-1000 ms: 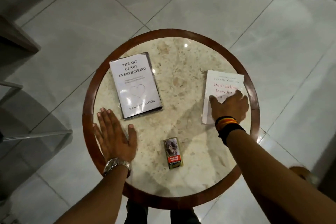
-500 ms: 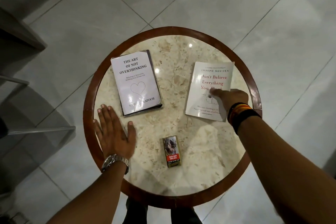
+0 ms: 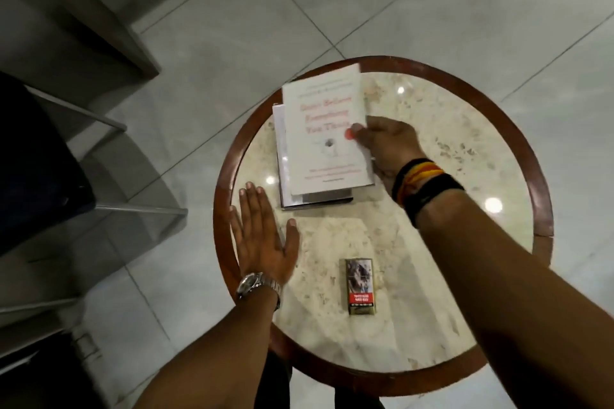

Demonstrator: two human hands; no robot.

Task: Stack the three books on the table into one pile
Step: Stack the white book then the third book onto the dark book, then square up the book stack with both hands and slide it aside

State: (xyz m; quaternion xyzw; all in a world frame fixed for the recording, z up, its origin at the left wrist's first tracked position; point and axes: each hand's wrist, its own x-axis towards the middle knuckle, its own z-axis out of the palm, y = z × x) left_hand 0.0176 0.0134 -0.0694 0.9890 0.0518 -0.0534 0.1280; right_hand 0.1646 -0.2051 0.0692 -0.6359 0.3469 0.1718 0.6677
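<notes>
Progress: the white book with red lettering (image 3: pixel 327 133) is lying on top of a second book (image 3: pixel 315 201), so a pile of two appears to be forming at about ten o'clock on the round table (image 3: pixel 432 276). It looks skewed, overhanging the lower book toward twelve o'clock.
Remaining: a third book is not clearly showing; a thin pale edge at the pile's left side could be one, but I cannot tell. Squaring the pile is likely still to do.
Right hand (image 3: pixel 387 149): gripping the top book's right edge, thumb on the cover, other fingers hidden beneath.
Left hand (image 3: pixel 262 236): lying flat on the tabletop at about eight o'clock, fingers spread and holding nothing, just beside the pile's near corner.
Top book, appearance: thin paperback, white cover, blurred red title, small dark mark at centre.
Lower book, appearance: dark edging showing along its near side, pale cover mostly covered.
Other item: small printed pack (image 3: pixel 360 285) sitting at about six o'clock, well apart from the pile.
</notes>
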